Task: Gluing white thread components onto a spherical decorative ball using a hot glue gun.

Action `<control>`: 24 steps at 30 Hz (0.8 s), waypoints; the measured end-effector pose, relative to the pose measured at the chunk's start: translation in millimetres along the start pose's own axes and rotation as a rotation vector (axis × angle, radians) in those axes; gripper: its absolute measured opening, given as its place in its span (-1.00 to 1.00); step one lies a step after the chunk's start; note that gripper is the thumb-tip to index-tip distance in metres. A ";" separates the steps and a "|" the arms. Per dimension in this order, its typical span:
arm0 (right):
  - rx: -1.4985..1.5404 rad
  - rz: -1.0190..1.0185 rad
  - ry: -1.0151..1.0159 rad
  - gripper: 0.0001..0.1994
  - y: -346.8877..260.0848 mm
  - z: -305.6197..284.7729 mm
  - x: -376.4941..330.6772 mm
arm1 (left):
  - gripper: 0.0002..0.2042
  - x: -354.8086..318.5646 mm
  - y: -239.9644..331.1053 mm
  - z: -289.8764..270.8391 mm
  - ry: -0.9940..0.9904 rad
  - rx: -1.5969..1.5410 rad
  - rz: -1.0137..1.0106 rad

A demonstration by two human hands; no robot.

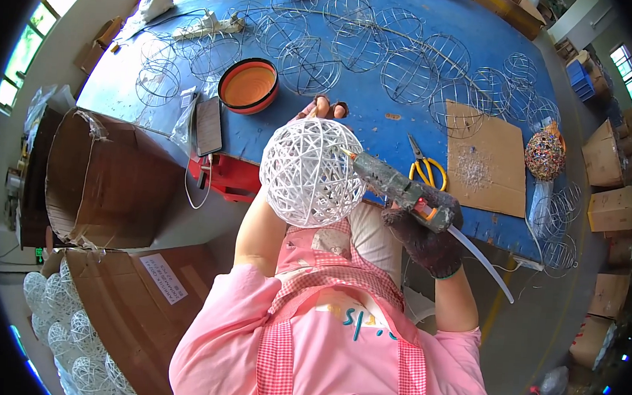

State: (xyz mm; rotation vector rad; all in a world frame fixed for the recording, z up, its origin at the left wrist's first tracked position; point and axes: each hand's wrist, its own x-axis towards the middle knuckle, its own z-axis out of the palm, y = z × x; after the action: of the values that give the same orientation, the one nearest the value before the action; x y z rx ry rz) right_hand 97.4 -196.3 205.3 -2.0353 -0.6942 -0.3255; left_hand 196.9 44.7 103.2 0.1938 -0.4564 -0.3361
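Observation:
A white openwork ball, woven from thin strands, is held up over the near edge of the blue table. My left hand grips it from the far side; only the fingertips, in partly covered fingers, show above the ball. In a dark glove, my right hand is closed around the handle of a grimy hot glue gun. The gun's tip points left and meets or nearly meets the ball's right side. A translucent glue stick sticks out of its back end.
On the blue table lie several wire frames, an orange bowl, a phone, yellow-handled scissors, a cardboard sheet and a multicoloured ball. Cardboard boxes stand at left, one beside several white balls.

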 end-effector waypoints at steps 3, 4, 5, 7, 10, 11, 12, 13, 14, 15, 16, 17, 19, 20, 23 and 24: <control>0.034 0.014 -0.039 -0.71 1.4 -0.1 0.1 | -0.72 -0.9 -2.6 4.3 0.052 -0.007 0.012; 0.076 0.031 -0.045 -0.71 1.5 -0.4 -0.1 | -0.71 -1.1 -3.0 5.5 0.037 -0.018 0.008; 0.043 0.021 -0.046 -0.71 1.4 -1.0 -0.5 | -0.71 -1.2 -3.2 6.4 0.020 -0.029 0.003; 0.058 0.027 -0.030 -0.71 0.6 -2.7 -2.1 | -0.72 -2.2 -2.2 8.2 0.037 -0.029 0.005; 0.147 0.140 -0.070 -0.73 -0.4 -5.8 -4.1 | -0.73 -2.6 0.0 9.8 0.013 -0.016 -0.010; 0.148 0.147 -0.084 -0.73 -1.0 -7.2 -5.3 | -0.74 -2.5 0.4 10.1 0.010 -0.018 -0.013; 0.155 0.175 -0.097 -0.72 -1.3 -8.4 -5.8 | -0.74 -2.3 0.7 10.4 -0.008 -0.009 -0.023; 0.161 0.203 -0.109 -0.71 -1.2 -9.1 -6.3 | -0.74 -2.0 0.6 10.6 -0.014 -0.009 -0.030; 0.132 0.143 -0.101 -0.72 -0.7 -9.3 -6.1 | -0.75 -1.7 0.4 10.7 -0.019 -0.009 -0.037; 0.102 0.082 -0.092 -0.73 0.3 -9.0 -5.5 | -0.75 -1.5 0.1 10.9 -0.012 -0.014 -0.042; 0.072 0.022 -0.085 -0.74 1.6 -8.6 -4.9 | -0.76 -1.5 -0.3 11.1 -0.004 -0.019 -0.045; 0.052 -0.005 -0.077 -0.73 2.5 -8.5 -4.4 | -0.76 -1.5 -0.4 11.6 -0.003 -0.031 -0.050; 0.044 -0.064 -0.056 -0.72 4.2 -8.7 -3.9 | -0.77 -2.1 -0.5 12.9 -0.004 -0.030 -0.058; -0.009 -0.072 -0.069 -0.71 4.8 -9.2 -4.0 | -0.77 -2.5 -0.3 14.0 -0.009 -0.034 -0.062; -0.097 -0.098 -0.089 -0.67 4.6 -14.5 -6.8 | -0.75 -4.9 0.6 18.8 0.029 -0.009 -0.080; -0.140 -0.099 -0.102 -0.64 4.1 -16.9 -8.5 | -0.75 -5.6 0.4 20.5 0.041 0.009 -0.077</control>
State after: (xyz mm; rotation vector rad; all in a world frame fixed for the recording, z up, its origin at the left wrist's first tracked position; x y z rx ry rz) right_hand 93.7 -215.2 207.4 -2.1660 -0.8577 -0.3375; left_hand 182.8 44.8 119.2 0.2272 -0.4106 -0.4047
